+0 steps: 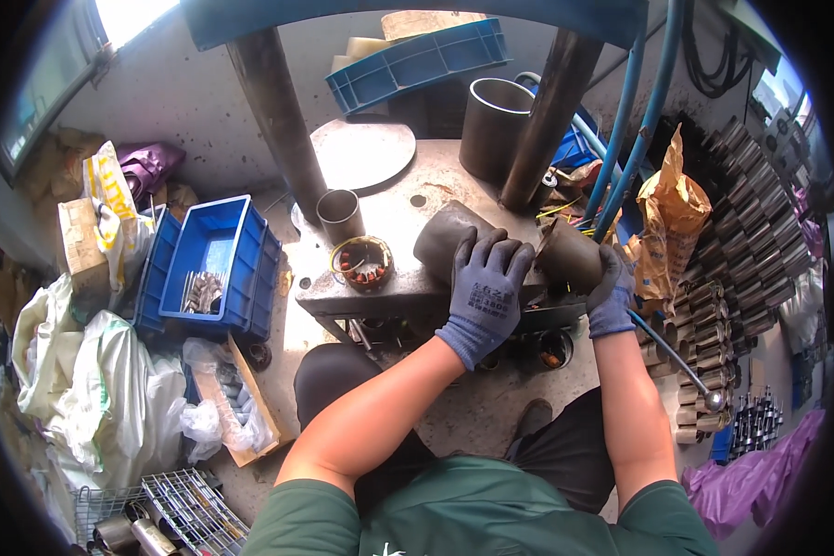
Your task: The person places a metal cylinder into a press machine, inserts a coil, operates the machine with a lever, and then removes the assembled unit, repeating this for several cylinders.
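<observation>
White sacks (pixel 111 389) lie near a blue bin (pixel 240 264) at left, purple sheeting (pixel 760 474) at right.

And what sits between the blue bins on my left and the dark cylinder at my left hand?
The round, yellow-rimmed container and the small upright tube behind it, both on the table, as the head view shows.

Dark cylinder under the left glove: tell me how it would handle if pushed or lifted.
The dark cylinder would probably roll if pushed, given its rounded side. It is likely stiff and fairly heavy, since it looks like metal. The left hand on it might steady it.
</observation>
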Demonstrator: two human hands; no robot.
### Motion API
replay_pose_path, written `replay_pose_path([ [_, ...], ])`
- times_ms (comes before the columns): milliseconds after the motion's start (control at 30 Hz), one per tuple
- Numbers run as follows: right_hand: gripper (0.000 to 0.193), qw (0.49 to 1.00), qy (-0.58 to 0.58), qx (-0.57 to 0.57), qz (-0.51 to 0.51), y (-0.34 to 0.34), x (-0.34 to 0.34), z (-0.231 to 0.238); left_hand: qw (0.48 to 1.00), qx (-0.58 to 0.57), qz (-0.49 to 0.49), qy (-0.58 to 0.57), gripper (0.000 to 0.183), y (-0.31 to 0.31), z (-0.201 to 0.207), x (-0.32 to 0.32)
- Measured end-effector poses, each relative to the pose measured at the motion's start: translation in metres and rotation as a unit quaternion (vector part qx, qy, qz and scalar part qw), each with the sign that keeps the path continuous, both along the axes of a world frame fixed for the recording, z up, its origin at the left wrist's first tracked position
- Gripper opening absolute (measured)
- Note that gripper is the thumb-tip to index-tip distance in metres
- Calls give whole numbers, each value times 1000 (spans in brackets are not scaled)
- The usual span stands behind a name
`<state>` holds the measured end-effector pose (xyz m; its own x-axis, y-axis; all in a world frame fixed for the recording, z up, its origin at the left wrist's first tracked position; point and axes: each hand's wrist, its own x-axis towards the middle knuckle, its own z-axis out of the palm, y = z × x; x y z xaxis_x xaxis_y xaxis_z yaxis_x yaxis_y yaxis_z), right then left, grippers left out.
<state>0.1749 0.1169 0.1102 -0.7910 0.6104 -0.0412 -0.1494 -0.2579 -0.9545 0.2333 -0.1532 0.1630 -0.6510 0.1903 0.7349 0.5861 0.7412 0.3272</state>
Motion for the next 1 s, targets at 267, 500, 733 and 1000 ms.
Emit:
replay_pose_path([
  [267, 61, 895, 211, 367, 140, -70, 9, 60, 935, 331, -125, -33, 45, -49, 12, 12],
  [500, 71, 682, 224, 688, 108, -88, 16, 98, 781, 599, -117, -134, 50, -85, 32, -33],
  [733, 79, 715, 203, 656, 129, -89, 12, 87, 899, 423, -33, -107, 44, -122, 16, -65],
  [1000, 58, 801, 161, 559, 142, -84, -9, 56, 863, 428, -9, -268, 37, -160, 30, -19],
])
